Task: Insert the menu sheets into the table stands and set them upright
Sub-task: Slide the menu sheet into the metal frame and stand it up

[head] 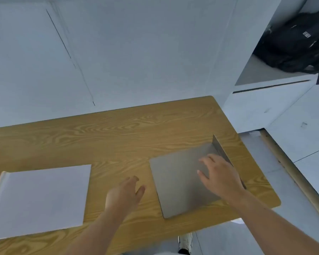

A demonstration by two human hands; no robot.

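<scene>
We see both forearms bare to the edge of view, no sleeves, watch or rings on the left hand [125,194] or right hand [219,173] (a white shoe [185,242] shows below).

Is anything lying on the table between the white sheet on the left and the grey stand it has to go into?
Only the left hand hovers over that gap. Otherwise it is bare wooden table between the white sheet and the grey stand, where the right hand rests.
</scene>
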